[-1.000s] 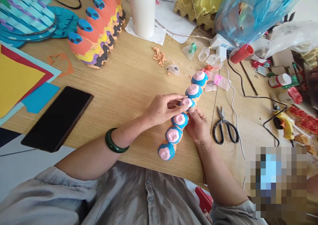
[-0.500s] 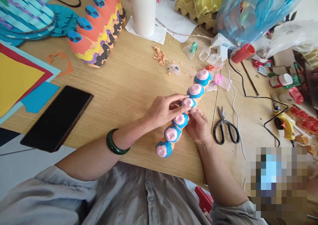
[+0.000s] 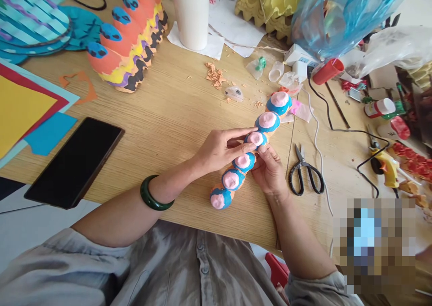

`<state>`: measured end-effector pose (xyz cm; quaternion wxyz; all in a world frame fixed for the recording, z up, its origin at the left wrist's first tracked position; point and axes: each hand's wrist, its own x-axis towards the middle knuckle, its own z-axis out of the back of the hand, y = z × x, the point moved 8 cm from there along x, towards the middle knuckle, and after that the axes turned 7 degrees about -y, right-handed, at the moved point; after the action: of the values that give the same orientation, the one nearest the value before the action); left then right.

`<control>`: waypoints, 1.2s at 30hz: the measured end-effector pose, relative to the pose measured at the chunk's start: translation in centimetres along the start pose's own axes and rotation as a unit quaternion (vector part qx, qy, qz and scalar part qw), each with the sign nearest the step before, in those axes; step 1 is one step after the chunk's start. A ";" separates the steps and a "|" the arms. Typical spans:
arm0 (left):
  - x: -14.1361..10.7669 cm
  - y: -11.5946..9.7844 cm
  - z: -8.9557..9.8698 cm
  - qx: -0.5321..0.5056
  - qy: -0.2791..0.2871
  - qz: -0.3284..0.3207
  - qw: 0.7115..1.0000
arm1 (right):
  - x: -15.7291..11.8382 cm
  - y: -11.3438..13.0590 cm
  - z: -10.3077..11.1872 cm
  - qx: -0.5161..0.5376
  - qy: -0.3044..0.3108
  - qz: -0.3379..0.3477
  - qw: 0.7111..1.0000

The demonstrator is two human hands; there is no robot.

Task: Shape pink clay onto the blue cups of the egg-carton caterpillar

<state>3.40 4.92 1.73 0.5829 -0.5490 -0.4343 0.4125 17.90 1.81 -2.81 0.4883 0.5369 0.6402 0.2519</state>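
A strip of egg-carton cups (image 3: 232, 180), orange at its edges, has blue and pink clay over its several domes and runs diagonally in front of me. My left hand (image 3: 219, 148) reaches in from the left, its thumb and forefinger round one of the middle domes and pressing at the pink clay. From the right, my right hand (image 3: 271, 173) grips the strip's side, with the thumb at that same dome and some fingers hidden beneath. The scissors (image 3: 305, 171) lie just right of my right hand.
A phone (image 3: 74, 162) and coloured paper (image 3: 27, 103) lie at left. Behind are a painted egg-carton piece (image 3: 124, 40), a white bottle (image 3: 191, 15), orange shavings (image 3: 215, 75) and yellow egg trays (image 3: 270, 4). Cables and a yellow glue gun (image 3: 386, 164) are at right.
The carton strip has tilted a little, its far end shifting slightly right and up and its near end rising slightly. Both hands keep their hold. The whole view has shifted slightly.
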 end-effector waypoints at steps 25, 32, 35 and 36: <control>0.3 1.7 -0.7 -0.201 -0.015 0.175 0.964 | -0.2 0.0 -0.3 -0.025 -0.005 0.016 1.000; 0.2 1.5 -0.6 -0.198 -0.029 0.169 0.965 | 0.0 0.1 -0.2 -0.015 -0.003 0.009 1.000; 0.1 1.1 -0.7 -0.189 -0.015 0.156 0.969 | 0.0 0.1 -0.2 -0.003 0.001 0.003 1.000; 0.1 1.0 -0.7 -0.188 -0.010 0.151 0.970 | 0.0 0.1 -0.3 0.000 0.004 0.003 1.000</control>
<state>4.13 4.90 0.72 0.3958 -0.7036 -0.4217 0.4129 17.70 1.85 -2.63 0.4850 0.5374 0.6407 0.2559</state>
